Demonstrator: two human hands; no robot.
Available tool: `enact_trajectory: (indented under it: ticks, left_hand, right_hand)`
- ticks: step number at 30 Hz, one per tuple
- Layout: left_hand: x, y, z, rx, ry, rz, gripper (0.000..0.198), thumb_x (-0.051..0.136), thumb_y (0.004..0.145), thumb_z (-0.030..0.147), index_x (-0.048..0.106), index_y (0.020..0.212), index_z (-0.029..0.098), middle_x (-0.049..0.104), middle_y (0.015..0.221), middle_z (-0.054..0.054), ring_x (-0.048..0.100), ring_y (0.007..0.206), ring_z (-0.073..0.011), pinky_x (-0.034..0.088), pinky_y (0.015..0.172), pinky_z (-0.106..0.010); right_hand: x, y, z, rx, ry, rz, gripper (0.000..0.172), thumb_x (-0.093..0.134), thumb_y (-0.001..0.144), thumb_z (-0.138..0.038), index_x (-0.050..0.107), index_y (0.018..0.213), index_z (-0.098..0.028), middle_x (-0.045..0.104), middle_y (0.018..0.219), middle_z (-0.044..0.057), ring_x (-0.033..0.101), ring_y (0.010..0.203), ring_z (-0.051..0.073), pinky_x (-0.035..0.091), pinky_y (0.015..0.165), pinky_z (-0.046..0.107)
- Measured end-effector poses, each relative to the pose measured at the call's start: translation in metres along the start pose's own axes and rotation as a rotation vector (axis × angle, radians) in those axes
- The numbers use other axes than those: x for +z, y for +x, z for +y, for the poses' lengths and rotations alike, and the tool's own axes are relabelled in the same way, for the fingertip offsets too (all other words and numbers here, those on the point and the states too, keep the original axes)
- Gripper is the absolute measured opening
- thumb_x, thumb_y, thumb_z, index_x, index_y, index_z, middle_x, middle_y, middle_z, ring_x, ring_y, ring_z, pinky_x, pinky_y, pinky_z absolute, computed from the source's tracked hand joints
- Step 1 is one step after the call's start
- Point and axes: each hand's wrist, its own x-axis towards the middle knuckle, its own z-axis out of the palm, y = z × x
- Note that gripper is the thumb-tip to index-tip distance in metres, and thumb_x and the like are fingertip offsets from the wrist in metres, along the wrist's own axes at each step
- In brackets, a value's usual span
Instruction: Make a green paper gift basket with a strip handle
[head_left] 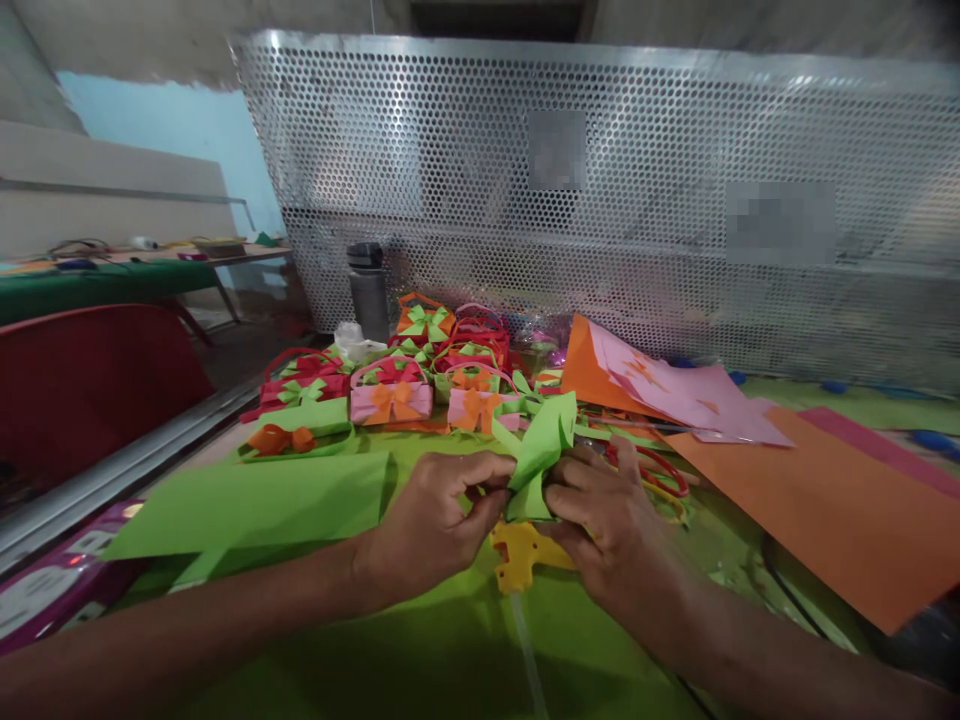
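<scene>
Your folded green paper [541, 450] is up between your 2 hands, in front of the small bags and above the table [450, 650]. Your left hand [442, 515] pinches its lower left side between thumb and fingers. Your right hand [607, 510] has its fingers curled and grips the right side. Just below the paper you have a yellow tool [514, 562], partly hidden by your right hand.

To your left a flat green sheet [255, 500] lies near your left hand, with a green bag [330, 415] bearing an orange bow [281, 440] just beyond it. Straight ahead stand 2 pink bags [362, 402] with orange bows, side by side, and more bags in red, green and orange are crowded behind and beside them. A grey bottle [369, 305] stands upright behind the group.

Beyond your right hand you have a red loop [673, 476] and a yellow loop [675, 506]. Farther right, a large orange sheet [832, 510] lies near pink paper [697, 395]. A purple box [64, 580] sits at your far left, and a perforated metal panel [637, 150] rises behind everything on the table.
</scene>
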Motion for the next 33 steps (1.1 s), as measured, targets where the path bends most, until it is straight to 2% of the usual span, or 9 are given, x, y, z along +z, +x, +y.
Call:
enact_trajectory:
  ticks: [7, 11, 14, 19, 23, 29, 33]
  left_hand:
    - [0.001, -0.001, -0.001, 0.017, -0.016, 0.025, 0.020, 0.046, 0.074, 0.005, 0.063, 0.079, 0.015, 0.064, 0.069, -0.001, 0.056, 0.060, -0.0110, 0.041, 0.057, -0.020]
    - [0.000, 0.001, 0.001, 0.083, -0.046, 0.065, 0.022, 0.047, 0.073, 0.003, 0.062, 0.084, 0.015, 0.063, 0.078, -0.003, 0.056, 0.069, -0.0125, 0.042, 0.064, -0.022]
    - [-0.003, 0.002, 0.002, 0.110, -0.128, 0.051, 0.020, 0.048, 0.074, 0.004, 0.062, 0.084, 0.014, 0.061, 0.081, -0.004, 0.055, 0.074, -0.0137, 0.043, 0.068, -0.024]
    - [-0.008, 0.005, -0.003, 0.070, -0.282, -0.070, 0.011, 0.053, 0.078, 0.013, 0.062, 0.086, 0.012, 0.057, 0.077, -0.004, 0.052, 0.071, -0.0133, 0.042, 0.066, -0.025]
    - [-0.008, 0.008, -0.009, 0.049, -0.430, -0.125, 0.012, 0.057, 0.077, 0.015, 0.062, 0.088, 0.011, 0.056, 0.079, -0.003, 0.052, 0.073, -0.0134, 0.042, 0.068, -0.025]
    - [-0.005, 0.008, -0.010, -0.071, -0.525, -0.141, 0.015, 0.064, 0.071, 0.013, 0.063, 0.085, 0.010, 0.058, 0.076, -0.003, 0.053, 0.071, -0.0133, 0.044, 0.067, -0.024]
    - [-0.004, 0.007, -0.010, -0.097, -0.535, -0.129, 0.014, 0.066, 0.070, 0.014, 0.064, 0.083, 0.010, 0.058, 0.074, -0.002, 0.053, 0.069, -0.0124, 0.044, 0.066, -0.024]
  right_hand:
    - [-0.003, 0.000, -0.002, 0.017, -0.040, 0.012, 0.020, 0.052, 0.073, -0.002, 0.048, 0.062, -0.018, 0.054, 0.066, -0.003, 0.051, 0.078, 0.018, 0.017, 0.087, 0.044]
    - [-0.003, 0.000, -0.002, 0.012, -0.057, -0.001, 0.022, 0.049, 0.072, 0.000, 0.047, 0.061, -0.018, 0.056, 0.067, -0.002, 0.051, 0.077, 0.018, 0.018, 0.087, 0.046]
    - [-0.002, 0.000, -0.002, 0.001, -0.079, -0.013, 0.022, 0.048, 0.072, 0.001, 0.049, 0.062, -0.019, 0.058, 0.069, -0.001, 0.051, 0.079, 0.019, 0.017, 0.089, 0.047]
    - [-0.002, -0.001, -0.001, -0.020, -0.076, 0.008, 0.022, 0.047, 0.072, 0.001, 0.050, 0.064, -0.019, 0.058, 0.070, -0.001, 0.052, 0.080, 0.019, 0.014, 0.090, 0.050]
    - [-0.003, -0.002, 0.000, -0.013, -0.055, -0.005, 0.021, 0.046, 0.073, 0.001, 0.047, 0.063, -0.018, 0.056, 0.067, -0.001, 0.051, 0.075, 0.018, 0.019, 0.087, 0.050]
    - [-0.001, -0.001, -0.001, 0.012, -0.060, -0.049, 0.020, 0.047, 0.074, 0.000, 0.047, 0.069, -0.020, 0.056, 0.067, -0.002, 0.050, 0.077, 0.019, 0.015, 0.091, 0.053]
    - [0.000, -0.001, -0.001, -0.007, -0.072, -0.043, 0.022, 0.047, 0.072, 0.002, 0.048, 0.070, -0.020, 0.056, 0.067, -0.003, 0.050, 0.077, 0.019, 0.014, 0.092, 0.054]
